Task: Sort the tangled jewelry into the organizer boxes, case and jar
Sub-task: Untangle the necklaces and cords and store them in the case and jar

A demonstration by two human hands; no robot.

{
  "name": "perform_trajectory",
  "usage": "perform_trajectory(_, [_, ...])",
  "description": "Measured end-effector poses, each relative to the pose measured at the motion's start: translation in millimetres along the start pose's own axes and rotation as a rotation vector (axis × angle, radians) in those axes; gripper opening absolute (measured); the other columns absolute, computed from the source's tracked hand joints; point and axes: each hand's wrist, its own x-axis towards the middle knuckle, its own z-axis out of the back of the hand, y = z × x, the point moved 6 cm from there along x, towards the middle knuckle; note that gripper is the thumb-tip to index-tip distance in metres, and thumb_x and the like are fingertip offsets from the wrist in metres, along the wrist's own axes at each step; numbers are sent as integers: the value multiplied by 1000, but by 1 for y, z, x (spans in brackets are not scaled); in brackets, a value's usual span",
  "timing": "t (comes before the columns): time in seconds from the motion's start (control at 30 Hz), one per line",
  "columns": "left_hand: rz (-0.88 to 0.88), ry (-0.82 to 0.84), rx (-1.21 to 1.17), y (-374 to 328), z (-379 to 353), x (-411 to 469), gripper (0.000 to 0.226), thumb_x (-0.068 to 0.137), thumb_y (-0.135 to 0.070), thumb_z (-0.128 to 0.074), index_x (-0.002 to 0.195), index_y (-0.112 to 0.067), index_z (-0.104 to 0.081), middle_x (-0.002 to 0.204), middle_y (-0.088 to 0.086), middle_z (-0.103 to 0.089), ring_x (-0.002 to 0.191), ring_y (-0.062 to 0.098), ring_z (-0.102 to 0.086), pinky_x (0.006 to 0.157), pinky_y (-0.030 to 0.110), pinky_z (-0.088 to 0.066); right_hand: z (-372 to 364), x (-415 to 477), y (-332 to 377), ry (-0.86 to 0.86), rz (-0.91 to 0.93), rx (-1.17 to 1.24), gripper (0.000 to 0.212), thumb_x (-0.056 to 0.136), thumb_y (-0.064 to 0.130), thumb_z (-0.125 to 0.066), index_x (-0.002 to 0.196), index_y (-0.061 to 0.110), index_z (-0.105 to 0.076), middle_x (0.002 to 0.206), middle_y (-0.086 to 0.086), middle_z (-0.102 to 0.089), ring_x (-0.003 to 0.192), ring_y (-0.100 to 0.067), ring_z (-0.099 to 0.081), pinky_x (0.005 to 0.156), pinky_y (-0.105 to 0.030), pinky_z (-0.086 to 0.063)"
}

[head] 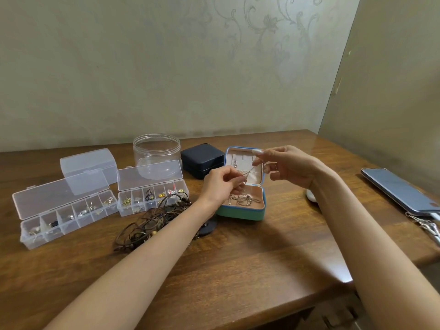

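A wooden bench (238,258) stands in a corner against a pale wall (166,67) with a faint scroll pattern.

Over the bench, the left hand (222,184) has its fingers curled and pinches the lower end of a thin chain (248,173). The right hand (283,165) pinches the upper end between thumb and forefinger, with its other fingers loosely fanned. The chain is drawn between them, its long axis slanting from lower left up to upper right. It hangs directly above the open teal case (240,211), in front of the case's raised pink-lined lid. The tray of the case lies just below the left hand, so that hand is the nearer one for laying the chain down. A few other fine chains (245,200) already sit coiled in the tray, so the new one could snag on them.

Outward to the left, a tangle of brown cords (152,220) lies beside two open organizer boxes (152,196) with small pieces in their compartments. Behind these stand a clear jar (156,156), which looks empty, a shut clear box (88,163) and a shut dark blue case (202,159). A phone (402,191) lies far right, screen dark.

No brand, label or writing can be read anywhere.
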Motion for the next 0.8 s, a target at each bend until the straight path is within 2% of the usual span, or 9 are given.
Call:
perform_trajectory(0.13, [-76, -29, 60, -6, 2, -1, 12, 89, -15, -62, 94, -5, -63, 73, 6, -67, 61, 8, -63, 59, 20, -52, 0, 4, -8, 15, -17, -42, 28, 73, 34, -72, 86, 11, -64, 76, -3, -62, 50, -6, -42, 42, -14, -33])
perform_trajectory(0.27, [-202, -106, 104, -22, 3, -6, 10, 91, -18, -61, 90, -8, -61, 69, 6, -66, 55, 7, -60, 52, 18, -47, -3, 9, -15, 25, -28, -41, 15, 88, 23, -65, 79, 12, -61, 59, -2, -54, 42, -5, -30, 42, -16, -22])
perform_trajectory(0.37, [-278, -128, 89, -41, 6, -5, 7, 92, -16, -59, 89, -10, -60, 80, 7, -65, 56, 5, -56, 47, 16, -43, -7, 8, -12, 71, 11, 11, 14, 81, 22, -68, 81, 9, -61, 63, -4, -57, 46, -5, -37, 42, -14, -29])
perform_trajectory(0.43, [-264, -108, 46, -49, 7, -2, 8, 92, -16, -59, 87, -10, -58, 79, 7, -64, 52, 3, -55, 45, 15, -41, -6, 7, -7, 99, 52, 14, 21, 75, 18, -70, 90, 8, -61, 73, -7, -61, 57, -9, -50, 50, -18, -42])
perform_trajectory(0.53, [-139, -51, 139, -41, 5, 3, 8, 91, -16, -59, 88, -9, -59, 73, 1, -67, 49, -2, -54, 49, 14, -40, 0, 8, -6, 65, 89, -123, 22, 81, 1, -68, 102, 5, -63, 82, -11, -68, 68, -16, -62, 61, -23, -54])
perform_trajectory(0.6, [-38, 5, 241, -27, 4, 3, 10, 91, -19, -60, 89, -9, -61, 73, 0, -69, 48, 0, -54, 52, 18, -43, 2, 7, -10, 32, 57, -268, 17, 83, -1, -68, 100, 0, -66, 78, -15, -71, 64, -17, -67, 61, -24, -57])
perform_trajectory(0.7, [34, 132, 261, -12, -3, 1, 12, 90, -22, -61, 91, -11, -62, 75, 2, -70, 45, 3, -54, 46, 18, -42, 0, 6, -18, 11, 27, -328, 15, 80, -4, -69, 94, -8, -67, 77, -23, -70, 60, -20, -69, 61, -28, -60])
perform_trajectory(0.77, [2, 102, 298, -10, -5, 2, 12, 88, -27, -63, 93, -16, -63, 84, -1, -68, 57, 3, -59, 52, 19, -45, -3, 4, -25, 35, 29, -344, 14, 81, -9, -66, 94, -10, -66, 75, -23, -70, 59, -21, -69, 59, -28, -60])
perform_trajectory(0.8, [-53, 6, 368, -12, 0, 7, 15, 87, -29, -64, 97, -18, -62, 93, -2, -65, 71, 6, -61, 62, 24, -47, -6, 4, -30, 66, 29, -364, 13, 81, -10, -65, 94, -9, -66, 73, -21, -70, 58, -20, -69, 58, -27, -59])
